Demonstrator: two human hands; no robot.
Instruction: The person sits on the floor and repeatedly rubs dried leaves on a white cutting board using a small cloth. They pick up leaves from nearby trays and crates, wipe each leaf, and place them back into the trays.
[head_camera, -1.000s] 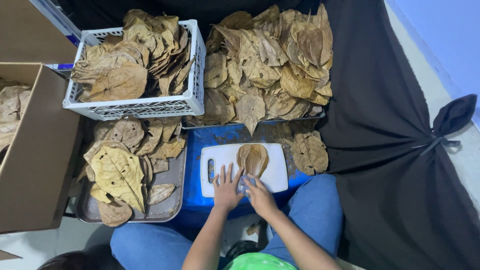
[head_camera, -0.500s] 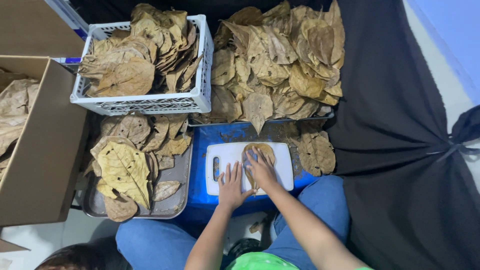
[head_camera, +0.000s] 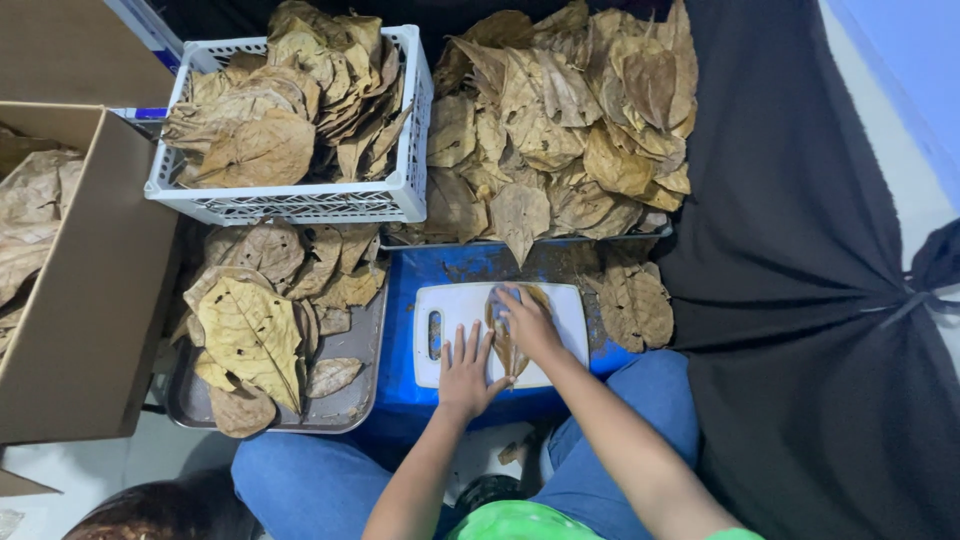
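Leaf (head_camera: 505, 345) under right hand (head_camera: 528, 322)

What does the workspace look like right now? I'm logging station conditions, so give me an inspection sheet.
Surface: white cutting board on a blue stand.
Job's things: one dry brown leaf lying on the board.
Clutter: white basket, metal tray, cardboard box and a loose pile, all holding leaves.
Hands: left hand flat on the board beside the leaf; right hand pressing on the leaf.
Cables: nothing seen.
Surroundings: black cloth; blue trousers.
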